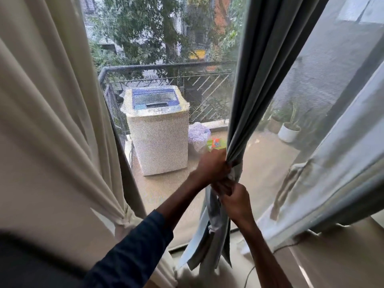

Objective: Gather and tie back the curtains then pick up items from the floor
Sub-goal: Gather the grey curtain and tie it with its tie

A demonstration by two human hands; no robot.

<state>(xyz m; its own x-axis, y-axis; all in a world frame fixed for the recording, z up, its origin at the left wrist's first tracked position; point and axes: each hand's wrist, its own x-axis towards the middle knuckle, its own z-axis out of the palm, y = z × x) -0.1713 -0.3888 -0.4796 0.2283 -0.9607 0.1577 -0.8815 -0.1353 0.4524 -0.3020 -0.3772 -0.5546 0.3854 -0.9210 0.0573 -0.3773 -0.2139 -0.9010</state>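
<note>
Both hands clenched on the gathered grey curtain (pixel 270 59).
Left hand (pixel 214 166) is extended forward, arm nearly straight, fingers wrapped round the bunch. Right hand (pixel 235 201) is just below, touching it, gripping the same bunch. The curtain tail hangs under both.

The grey curtain (pixel 261 80) runs out of the top edge. Where the left hand (pixel 214 166) and right hand (pixel 236 201) grip it, their fingertips vanish into the folds. Whether the pale scrap (pixel 231 176) between the hands is a tie or lining cannot be told. The cream curtain (pixel 52 121) is cut by the left and top edges. Beyond the mesh the washing machine (pixel 158 129) is grainy and its panel unreadable. A bright packet (pixel 216 144) is half hidden behind the left hand. A dark blur (pixel 31 260) fills the near left corner.
</note>
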